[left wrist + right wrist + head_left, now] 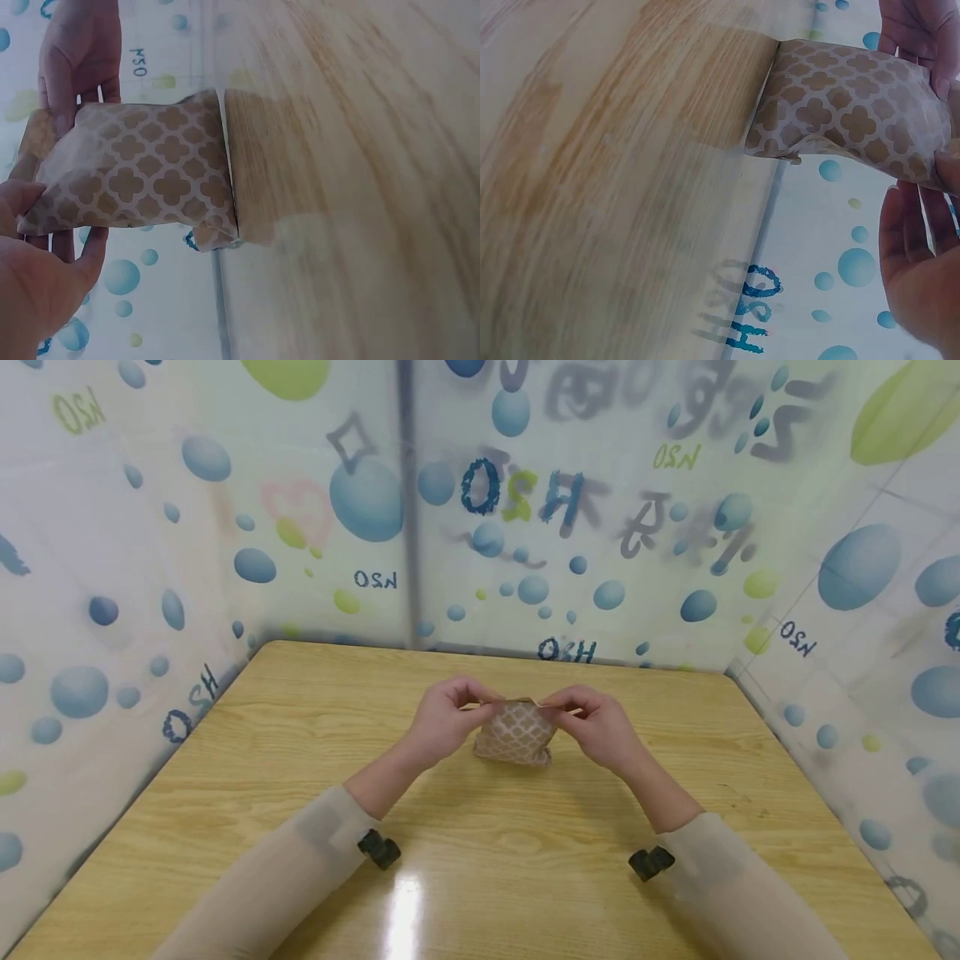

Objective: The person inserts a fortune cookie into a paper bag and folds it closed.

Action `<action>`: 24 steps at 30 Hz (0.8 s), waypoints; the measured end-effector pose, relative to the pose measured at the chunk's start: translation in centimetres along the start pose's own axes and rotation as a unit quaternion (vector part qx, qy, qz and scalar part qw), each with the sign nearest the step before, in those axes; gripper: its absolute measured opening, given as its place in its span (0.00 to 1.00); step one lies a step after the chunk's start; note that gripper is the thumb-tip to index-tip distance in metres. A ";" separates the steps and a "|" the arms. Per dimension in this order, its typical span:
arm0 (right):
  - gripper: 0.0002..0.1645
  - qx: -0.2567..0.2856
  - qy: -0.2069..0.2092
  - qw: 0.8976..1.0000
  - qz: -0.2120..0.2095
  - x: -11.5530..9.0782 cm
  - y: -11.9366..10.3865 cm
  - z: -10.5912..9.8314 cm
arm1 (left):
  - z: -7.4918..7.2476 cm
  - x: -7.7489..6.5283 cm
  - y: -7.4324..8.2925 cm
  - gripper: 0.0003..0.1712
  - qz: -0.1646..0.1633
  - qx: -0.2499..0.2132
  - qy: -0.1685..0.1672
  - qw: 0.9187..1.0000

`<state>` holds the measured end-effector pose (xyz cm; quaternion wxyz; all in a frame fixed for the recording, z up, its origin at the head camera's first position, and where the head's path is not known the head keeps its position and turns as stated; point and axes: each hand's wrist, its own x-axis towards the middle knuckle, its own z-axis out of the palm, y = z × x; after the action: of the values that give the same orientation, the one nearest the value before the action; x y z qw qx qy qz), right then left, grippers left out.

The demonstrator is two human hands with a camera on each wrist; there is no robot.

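A small brown paper bag (516, 735) with a white lattice print stands on the table, its mouth upward. My left hand (444, 717) pinches one top corner between thumb and fingers. At the opposite top corner my right hand (596, 727) pinches the rim the same way. In the left wrist view the patterned face of the bag (154, 169) bulges a little, and its bottom edge meets the wood. The right wrist view shows the bag (847, 112) with a creased side. What lies inside the bag is hidden.
The wooden table (480, 860) has light glare near its front. Pale curtain walls (480, 568) printed with blue and green drops close in its back and both sides. A small black device (379, 849) sits at the left cuff, another black device (651, 862) at the right cuff.
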<state>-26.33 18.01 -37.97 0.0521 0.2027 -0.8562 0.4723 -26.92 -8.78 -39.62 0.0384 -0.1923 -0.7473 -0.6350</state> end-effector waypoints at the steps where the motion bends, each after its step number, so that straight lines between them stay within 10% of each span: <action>1: 0.09 0.003 -0.001 1.000 -0.001 0.0 0.1 0.0 | 0.1 0.0 0.1 0.04 -0.004 -0.005 -0.004 1.000; 24: 0.09 0.006 -0.010 0.999 0.049 0.2 0.6 -0.7 | 0.7 0.4 0.5 0.06 -0.050 0.007 -0.003 0.999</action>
<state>-26.84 18.84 -37.99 0.0191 0.1657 -0.8625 0.4777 -27.01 -7.93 -39.18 0.0058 -0.1560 -0.7606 -0.6302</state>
